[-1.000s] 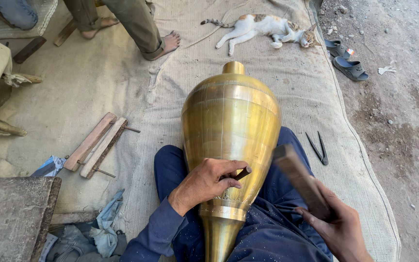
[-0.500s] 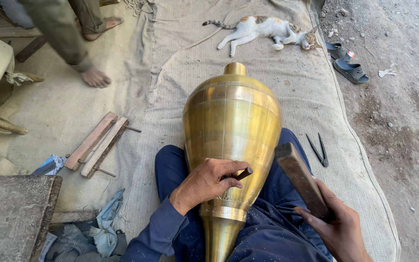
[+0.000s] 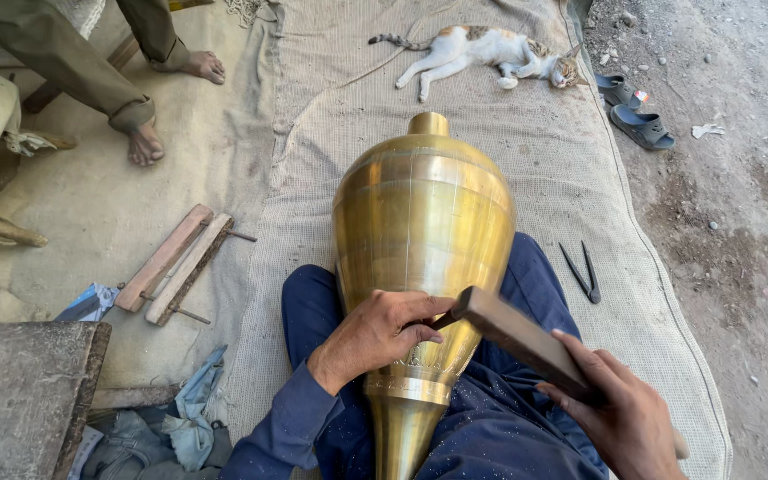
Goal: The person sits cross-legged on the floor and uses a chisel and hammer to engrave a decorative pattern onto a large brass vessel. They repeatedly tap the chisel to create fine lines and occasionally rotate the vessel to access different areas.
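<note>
A large brass vase (image 3: pixel 421 222) lies across my lap, its narrow foot toward me and its neck pointing away. My left hand (image 3: pixel 375 333) rests on its lower belly and pinches a thin dark chisel (image 3: pixel 428 322) against the metal. My right hand (image 3: pixel 624 413) grips a dark wooden mallet bar (image 3: pixel 517 338), whose far end sits right at the chisel's head. A band of fine engraving runs round the vase just below my left hand.
A cat (image 3: pixel 491 53) lies on the woven mat (image 3: pixel 580 178) beyond the vase. Black shears (image 3: pixel 582 271) lie to my right. Two wooden slats (image 3: pixel 180 262) sit at left, beside another person's bare feet (image 3: pixel 144 142). Sandals (image 3: pixel 633 111) rest on the dirt.
The mallet bar has swung left and down onto the chisel's head. The other person's feet have stepped further left and back. My left hand stays on the vase.
</note>
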Available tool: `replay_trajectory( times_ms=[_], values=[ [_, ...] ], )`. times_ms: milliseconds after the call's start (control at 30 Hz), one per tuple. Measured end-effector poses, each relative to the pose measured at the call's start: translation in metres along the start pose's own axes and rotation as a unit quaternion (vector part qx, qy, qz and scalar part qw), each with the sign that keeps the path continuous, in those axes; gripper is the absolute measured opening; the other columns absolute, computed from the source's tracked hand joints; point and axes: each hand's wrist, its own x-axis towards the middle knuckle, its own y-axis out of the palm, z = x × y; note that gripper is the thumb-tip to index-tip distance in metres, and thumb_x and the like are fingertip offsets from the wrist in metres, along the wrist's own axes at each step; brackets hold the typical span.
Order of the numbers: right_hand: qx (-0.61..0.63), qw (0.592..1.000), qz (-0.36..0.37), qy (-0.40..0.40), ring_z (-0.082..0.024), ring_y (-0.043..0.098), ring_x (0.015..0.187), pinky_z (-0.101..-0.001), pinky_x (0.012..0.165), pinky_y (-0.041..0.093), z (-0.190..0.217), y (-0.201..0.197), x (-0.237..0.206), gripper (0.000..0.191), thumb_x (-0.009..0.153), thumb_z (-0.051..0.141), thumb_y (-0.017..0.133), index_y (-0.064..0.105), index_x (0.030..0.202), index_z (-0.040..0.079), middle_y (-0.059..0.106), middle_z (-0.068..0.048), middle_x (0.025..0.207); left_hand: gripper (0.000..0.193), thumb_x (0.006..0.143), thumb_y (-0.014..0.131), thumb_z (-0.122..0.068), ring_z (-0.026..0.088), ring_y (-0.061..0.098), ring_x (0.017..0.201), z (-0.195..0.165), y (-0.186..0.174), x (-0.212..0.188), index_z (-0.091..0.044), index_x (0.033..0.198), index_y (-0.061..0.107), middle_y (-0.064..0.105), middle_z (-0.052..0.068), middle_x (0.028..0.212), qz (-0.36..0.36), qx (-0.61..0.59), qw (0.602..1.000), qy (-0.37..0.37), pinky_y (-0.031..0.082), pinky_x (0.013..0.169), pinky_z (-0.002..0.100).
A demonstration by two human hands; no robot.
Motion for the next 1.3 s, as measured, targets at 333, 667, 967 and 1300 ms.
replay_trajectory(
  times_ms=[333, 667, 967, 1300],
  values=[
    [0.137, 0.990, -0.027, -0.021, -0.019, 0.075, 0.107, -0.0374, 0.090, 0.060, -0.003, -0.008, 0.005, 0.081, 0.066, 0.028, 0.092, 0.061, 0.139, 0.018, 0.078, -0.009, 0.117, 0.042, 0.086, 0.079, -0.011, 0.015, 0.077, 0.083, 0.001, -0.005, 0.001, -0.013, 0.127, 0.067, 0.077, 0.006, 0.098, -0.057, -0.027, 0.998, -0.002, 0.065, 0.076, 0.029],
    [0.251, 0.967, -0.025, 0.038, -0.018, 0.077, 0.095, -0.0342, 0.086, 0.063, -0.017, 0.016, 0.000, 0.087, 0.065, 0.017, 0.091, 0.058, 0.146, 0.018, 0.080, -0.012, 0.108, 0.043, 0.086, 0.081, -0.015, 0.017, 0.076, 0.081, 0.005, 0.003, 0.002, -0.016, 0.126, 0.064, 0.075, 0.007, 0.088, -0.002, -0.030, 0.998, -0.050, 0.065, 0.075, 0.031],
    [0.283, 0.957, -0.008, -0.067, -0.017, 0.077, 0.102, -0.0318, 0.091, 0.061, -0.013, 0.001, 0.009, 0.083, 0.068, 0.015, 0.084, 0.053, 0.145, 0.013, 0.077, -0.010, 0.120, 0.049, 0.085, 0.077, -0.020, 0.020, 0.078, 0.088, 0.000, 0.003, 0.007, -0.017, 0.132, 0.064, 0.078, 0.009, 0.098, 0.003, 0.009, 0.999, -0.036, 0.064, 0.079, 0.034],
    [0.182, 0.980, -0.018, -0.080, -0.015, 0.074, 0.102, -0.0316, 0.088, 0.059, -0.002, -0.014, 0.017, 0.076, 0.065, 0.015, 0.089, 0.063, 0.135, 0.009, 0.078, -0.009, 0.116, 0.050, 0.084, 0.080, -0.021, 0.020, 0.079, 0.087, 0.002, 0.003, 0.008, -0.016, 0.132, 0.065, 0.079, 0.011, 0.100, -0.003, 0.013, 0.998, -0.057, 0.064, 0.079, 0.035]
  ],
)
